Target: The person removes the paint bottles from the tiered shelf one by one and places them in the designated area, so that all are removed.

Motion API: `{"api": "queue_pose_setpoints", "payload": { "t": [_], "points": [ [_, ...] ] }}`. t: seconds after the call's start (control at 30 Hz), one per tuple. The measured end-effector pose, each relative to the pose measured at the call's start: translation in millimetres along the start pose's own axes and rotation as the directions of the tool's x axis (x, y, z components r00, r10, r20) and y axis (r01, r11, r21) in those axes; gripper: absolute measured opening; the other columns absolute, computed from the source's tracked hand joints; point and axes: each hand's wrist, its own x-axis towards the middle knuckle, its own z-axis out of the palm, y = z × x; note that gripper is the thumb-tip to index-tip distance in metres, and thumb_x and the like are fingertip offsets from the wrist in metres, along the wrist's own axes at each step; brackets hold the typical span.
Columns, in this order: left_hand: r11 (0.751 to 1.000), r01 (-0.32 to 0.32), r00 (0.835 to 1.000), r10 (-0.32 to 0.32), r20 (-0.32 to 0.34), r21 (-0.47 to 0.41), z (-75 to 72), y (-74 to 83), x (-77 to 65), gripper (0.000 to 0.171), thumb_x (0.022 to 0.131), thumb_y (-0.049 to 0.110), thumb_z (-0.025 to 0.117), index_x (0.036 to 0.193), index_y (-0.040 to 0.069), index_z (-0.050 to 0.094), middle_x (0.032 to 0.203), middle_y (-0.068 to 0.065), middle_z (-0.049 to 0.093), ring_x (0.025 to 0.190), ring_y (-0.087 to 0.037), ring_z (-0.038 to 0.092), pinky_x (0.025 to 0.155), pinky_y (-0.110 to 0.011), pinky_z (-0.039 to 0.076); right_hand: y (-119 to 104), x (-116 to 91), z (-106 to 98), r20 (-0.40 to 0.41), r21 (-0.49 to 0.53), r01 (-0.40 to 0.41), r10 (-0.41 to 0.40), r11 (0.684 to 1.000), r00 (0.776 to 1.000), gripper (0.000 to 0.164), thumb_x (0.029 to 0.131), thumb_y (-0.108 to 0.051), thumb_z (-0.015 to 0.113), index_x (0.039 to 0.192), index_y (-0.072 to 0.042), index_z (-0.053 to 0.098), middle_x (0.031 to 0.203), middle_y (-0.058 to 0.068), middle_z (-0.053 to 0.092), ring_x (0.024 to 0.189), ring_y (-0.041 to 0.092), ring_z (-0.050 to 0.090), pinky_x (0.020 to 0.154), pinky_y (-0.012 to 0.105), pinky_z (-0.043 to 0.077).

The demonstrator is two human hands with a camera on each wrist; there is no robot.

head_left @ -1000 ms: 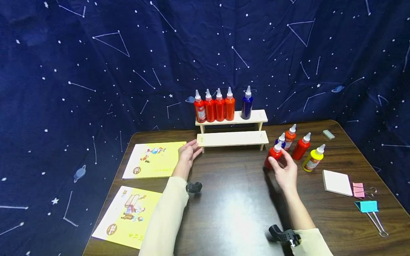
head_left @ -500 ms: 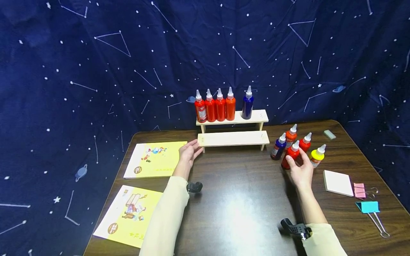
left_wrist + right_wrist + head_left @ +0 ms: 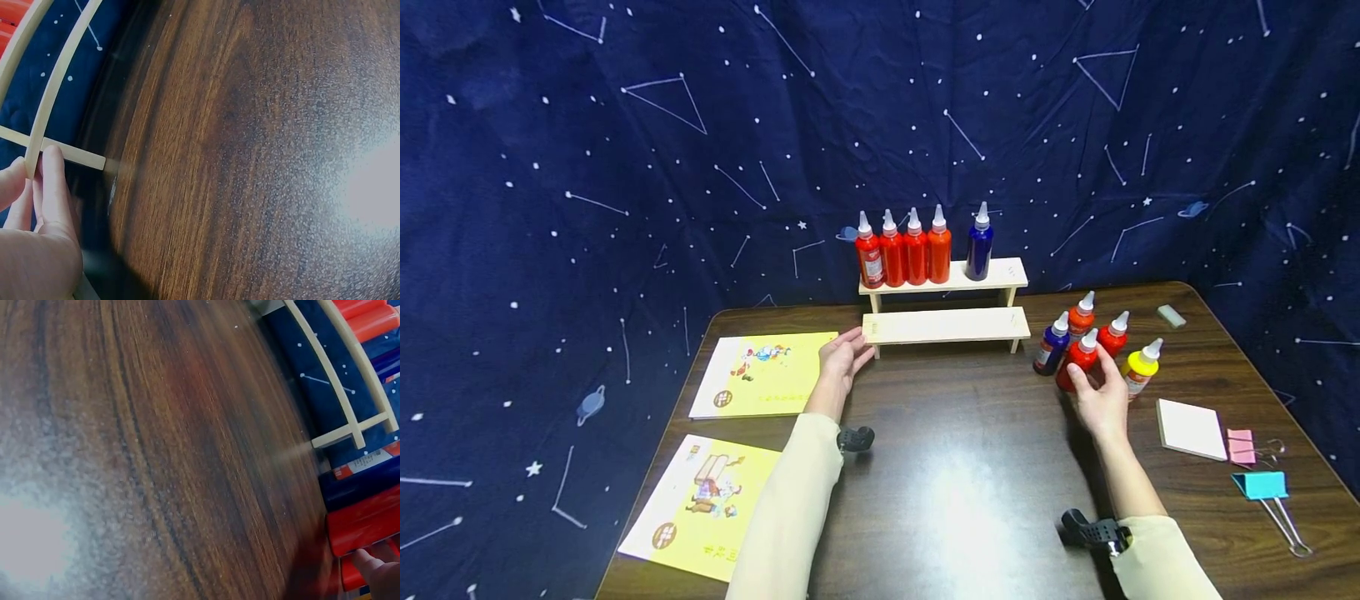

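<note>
At two o'clock on the bench (image 3: 925, 433), taking twelve as the far side from the person, the right hand (image 3: 1105, 396) grips a held red bottle (image 3: 1079, 367), thumb and fingers bent around its sides; the bottle is upright or nearly so, and whether its base touches the bench I cannot tell. Around it stand a blue bottle (image 3: 1051, 347) at its ten o'clock, just beside it, an orange bottle (image 3: 1080, 320) at its twelve, another red bottle (image 3: 1112, 335) between one and two, and a yellow bottle (image 3: 1138, 372) at three.

At the bench's twelve o'clock is a two-tier wooden rack (image 3: 946, 326). The left hand (image 3: 841, 360) pinches the left end of its lower shelf, the thumb on one side of the board and fingers on the other. The upper tier bears three red bottles (image 3: 891, 258), an orange-red one (image 3: 939, 255) and, past a gap, a dark blue one (image 3: 979, 253).

An eraser (image 3: 1171, 316) lies farther out at two o'clock; a white pad (image 3: 1191, 430), a pink clip (image 3: 1241, 447) and a teal clip (image 3: 1260, 485) lie around three. Two yellow booklets (image 3: 760, 375) lie between eight and ten.
</note>
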Motion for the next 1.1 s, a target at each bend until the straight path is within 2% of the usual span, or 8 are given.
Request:
{"api": "queue_pose_setpoints", "payload": {
  "t": [0.2,0.37,0.5,0.6,0.67,0.8,0.93,1.1],
  "points": [
    [1.0,-0.003,1.0,0.003,0.007,0.005,-0.8,-0.2,-0.7,0.038,0.09,-0.006,0.057,0.128,-0.004,0.058,0.128,-0.02,0.057,0.091,-0.018,0.062,0.085,-0.028,0.059,-11.9,-7.9,-5.7,-0.031,-0.003,0.015,-0.015,1.0,0.999,0.062,0.09,-0.003,0.064,0.145,-0.004,0.038,0.138,0.024,0.048,0.12,0.039,0.051,0.104,0.053,0.044],
    [1.0,-0.004,1.0,0.004,0.007,0.001,-0.8,-0.1,-1.1,0.037,0.09,-0.006,0.057,0.128,-0.004,0.057,0.127,-0.02,0.057,0.093,-0.02,0.061,0.085,-0.028,0.059,-46.5,-22.2,-12.0,-0.154,0.03,0.092,-0.086,0.995,0.984,0.057,0.088,0.0,0.065,0.141,-0.002,0.044,0.136,0.02,0.052,0.125,0.033,0.049,0.105,0.05,0.044],
    [1.0,-0.005,1.0,0.005,0.012,0.004,-0.7,0.5,-1.4,0.038,0.09,-0.005,0.057,0.128,-0.004,0.057,0.128,-0.02,0.056,0.096,-0.021,0.061,0.085,-0.028,0.059,-85.6,-30.9,-10.2,-0.295,0.053,0.283,-0.256,0.958,0.921,0.047,0.087,0.003,0.063,0.133,0.001,0.053,0.128,0.022,0.056,0.116,0.022,0.054,0.105,0.036,0.048],
    [1.0,-0.001,1.0,0.001,0.012,0.004,-1.0,0.4,-1.5,0.038,0.091,-0.005,0.057,0.128,-0.004,0.057,0.128,-0.02,0.056,0.099,-0.022,0.059,0.084,-0.027,0.059,-107.9,-29.1,-3.0,-0.32,0.076,0.419,-0.376,0.905,0.87,0.043,0.085,0.005,0.063,0.127,0.004,0.056,0.123,0.023,0.057,0.111,0.015,0.054,0.103,0.028,0.049],
    [1.0,-0.001,1.0,0.001,0.011,0.004,-1.5,0.2,-1.9,0.038,0.091,-0.005,0.057,0.129,-0.004,0.057,0.128,-0.019,0.056,0.101,-0.023,0.059,0.084,-0.026,0.059,-119.7,-23.6,5.3,-0.284,0.098,0.461,-0.419,0.882,0.862,0.043,0.083,0.007,0.064,0.126,0.005,0.056,0.123,0.023,0.057,0.111,0.018,0.055,0.101,0.025,0.05],
    [1.0,-0.002,1.0,0.002,0.008,0.001,-1.9,-0.6,-0.8,0.037,0.091,-0.005,0.057,0.128,-0.004,0.058,0.127,-0.019,0.057,0.101,-0.023,0.058,0.082,-0.026,0.06,-134.4,-4.1,28.2,-0.101,0.086,0.429,-0.421,0.899,0.901,0.049,0.083,0.005,0.066,0.13,0.005,0.053,0.126,0.023,0.055,0.116,0.03,0.054,0.1,0.037,0.051],
    [1.0,-0.004,1.0,0.004,0.002,-0.004,-2.0,-2.4,1.1,0.037,0.09,-0.005,0.058,0.127,-0.004,0.058,0.126,-0.018,0.058,0.096,-0.02,0.06,0.082,-0.026,0.06,-124.7,36.1,58.5,0.09,0.015,0.344,-0.344,0.939,0.935,0.056,0.086,-0.007,0.069,0.137,0.001,0.047,0.132,0.021,0.053,0.122,0.034,0.051,0.103,0.049,0.047],
    [1.0,-0.014,1.0,0.014,-0.001,0.0,-2.2,-3.1,1.8,0.036,0.089,-0.006,0.059,0.125,-0.004,0.06,0.125,-0.019,0.058,0.09,-0.017,0.062,0.083,-0.027,0.06,-123.0,79.9,87.6,0.226,-0.042,0.216,-0.201,0.975,0.953,0.064,0.089,-0.016,0.066,0.144,0.0,0.037,0.139,0.024,0.047,0.125,0.039,0.048,0.107,0.048,0.043]
  ]
}}
